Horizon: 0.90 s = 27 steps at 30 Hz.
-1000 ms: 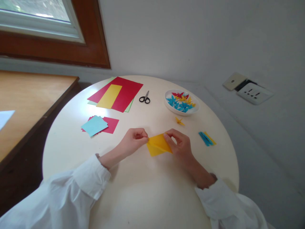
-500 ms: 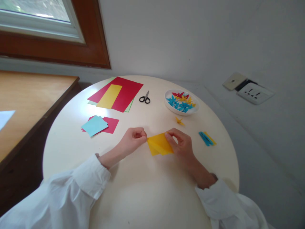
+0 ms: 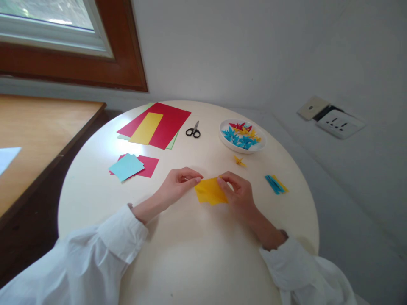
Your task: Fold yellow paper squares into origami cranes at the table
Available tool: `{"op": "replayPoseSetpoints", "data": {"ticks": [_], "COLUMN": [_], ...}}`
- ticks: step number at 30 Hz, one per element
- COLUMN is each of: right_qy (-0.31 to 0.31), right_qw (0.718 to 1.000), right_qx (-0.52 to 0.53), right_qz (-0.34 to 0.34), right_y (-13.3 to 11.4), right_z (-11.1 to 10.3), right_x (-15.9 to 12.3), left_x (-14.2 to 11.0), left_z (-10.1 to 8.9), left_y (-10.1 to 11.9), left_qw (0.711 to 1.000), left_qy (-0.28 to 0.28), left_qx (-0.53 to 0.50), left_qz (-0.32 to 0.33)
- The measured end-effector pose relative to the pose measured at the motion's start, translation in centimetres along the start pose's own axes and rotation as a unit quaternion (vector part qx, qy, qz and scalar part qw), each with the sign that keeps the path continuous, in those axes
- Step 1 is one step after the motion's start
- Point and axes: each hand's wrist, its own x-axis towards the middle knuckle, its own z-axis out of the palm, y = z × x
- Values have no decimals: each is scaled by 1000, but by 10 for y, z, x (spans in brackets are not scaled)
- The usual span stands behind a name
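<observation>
Between my two hands is a piece of yellow paper [image 3: 210, 191], creased and held above the front half of the table. My left hand [image 3: 181, 184] pinches its upper left corner between thumb and fingers. On the other side, my right hand [image 3: 238, 192] grips the right edge, thumb on the near face. Just beyond the paper lies a small yellow origami crane [image 3: 239, 161]. A white dish [image 3: 242, 149] behind it holds several folded paper cranes in red, yellow and blue.
Black-handled scissors [image 3: 193, 131] lie at the back of the round white table [image 3: 197, 262]. Left of them is a stack of large red, yellow and green sheets [image 3: 171, 123]. Small blue and red squares [image 3: 127, 168] sit nearer. Folded blue and yellow strips [image 3: 276, 184] lie right.
My left hand's fingers have slid forward onto the paper's corner. Both my right hand and the paper have shifted slightly left, and the paper's lower flap lies differently.
</observation>
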Motion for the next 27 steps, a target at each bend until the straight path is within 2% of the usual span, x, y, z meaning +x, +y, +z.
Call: {"op": "replayPoseSetpoints", "data": {"ticks": [7, 20, 27], "right_qy": [-44, -59, -44], "right_qw": [998, 996, 997], "right_qx": [-39, -43, -38], "right_qz": [-33, -56, -53], "right_y": [-6, -7, -6], "right_z": [7, 12, 10], "right_x": [-3, -4, -4], "left_x": [-1, 0, 1], "left_z": [2, 0, 0], "left_y": [1, -5, -7], "left_qw": [999, 997, 997], "left_qy": [-28, -57, -55], "left_qx": [-21, -7, 5], "left_qz": [-29, -58, -58]}}
